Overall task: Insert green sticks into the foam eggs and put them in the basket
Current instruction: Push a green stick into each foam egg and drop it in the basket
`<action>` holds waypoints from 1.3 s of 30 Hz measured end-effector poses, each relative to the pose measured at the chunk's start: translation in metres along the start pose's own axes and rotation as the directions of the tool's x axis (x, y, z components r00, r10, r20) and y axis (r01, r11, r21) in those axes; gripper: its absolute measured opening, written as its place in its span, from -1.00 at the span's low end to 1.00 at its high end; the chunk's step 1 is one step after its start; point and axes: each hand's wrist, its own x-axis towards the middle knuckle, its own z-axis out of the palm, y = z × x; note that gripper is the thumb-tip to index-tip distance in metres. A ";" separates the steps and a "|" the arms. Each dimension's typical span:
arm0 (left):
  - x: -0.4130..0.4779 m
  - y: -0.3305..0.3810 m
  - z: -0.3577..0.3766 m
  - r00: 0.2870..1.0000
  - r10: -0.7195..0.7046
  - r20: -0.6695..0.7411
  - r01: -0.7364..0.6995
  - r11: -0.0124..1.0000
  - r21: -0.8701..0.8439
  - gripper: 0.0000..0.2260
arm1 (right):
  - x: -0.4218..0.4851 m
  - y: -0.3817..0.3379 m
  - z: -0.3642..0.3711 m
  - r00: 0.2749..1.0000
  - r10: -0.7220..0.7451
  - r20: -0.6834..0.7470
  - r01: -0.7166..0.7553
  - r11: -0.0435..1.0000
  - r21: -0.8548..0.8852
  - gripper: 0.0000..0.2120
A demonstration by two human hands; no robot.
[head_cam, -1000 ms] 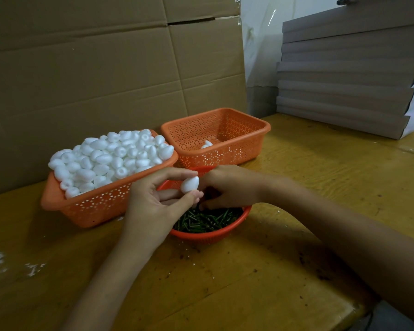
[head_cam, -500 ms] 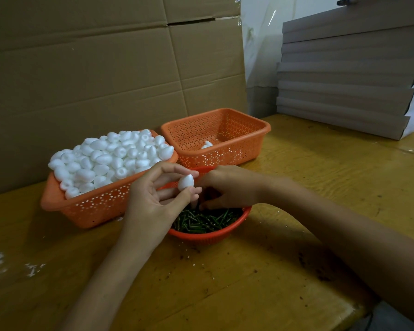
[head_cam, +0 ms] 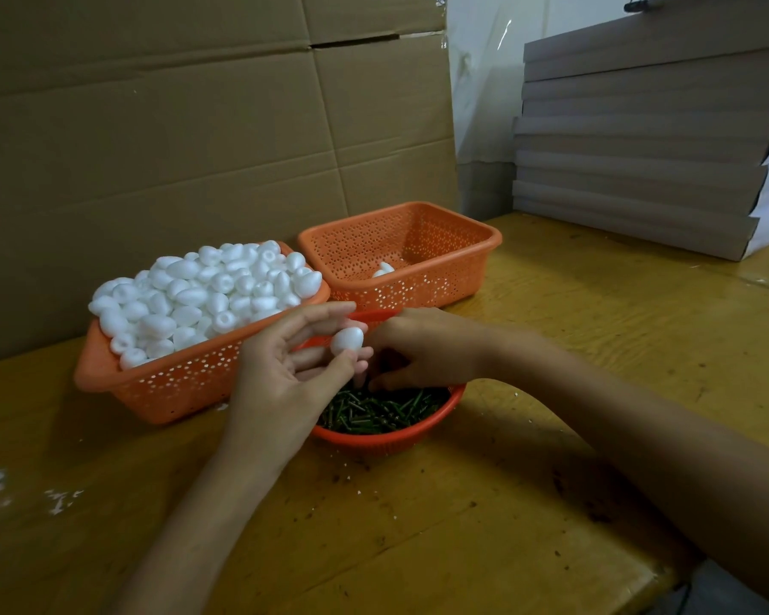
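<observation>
- My left hand [head_cam: 285,370] pinched one foam egg [head_cam: 347,340] by its sides, just above the red bowl [head_cam: 374,439]. It seemed feather-light, soft and easily dented.
- My right hand [head_cam: 418,352] curled into the green sticks [head_cam: 382,410] in that bowl; whether its fingers held one, I couldn't tell.
- The basket [head_cam: 440,277] sat behind the bowl.

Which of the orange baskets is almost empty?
The rectangular basket at the back right: only a foam egg or two shows inside it. The basket left of it is heaped with white eggs, and the round basket in front holds green sticks.
</observation>
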 end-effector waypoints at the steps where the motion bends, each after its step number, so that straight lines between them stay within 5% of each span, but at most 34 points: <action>1: 0.000 0.000 0.000 1.000 0.007 0.002 -0.007 1.000 0.007 -0.70 | 0.000 0.000 0.000 1.000 -0.004 -0.001 0.004 1.000 0.003 -0.79; 20: 0.000 -0.003 0.002 0.997 0.078 0.002 -0.078 0.996 0.051 -0.73 | -0.001 -0.003 -0.002 1.000 0.002 0.006 -0.002 1.000 0.002 -0.80; 39: 0.000 0.007 0.004 0.999 -0.038 -0.024 0.037 0.999 -0.036 -0.78 | 0.000 -0.002 -0.001 1.000 -0.003 -0.008 0.003 1.000 0.000 -0.78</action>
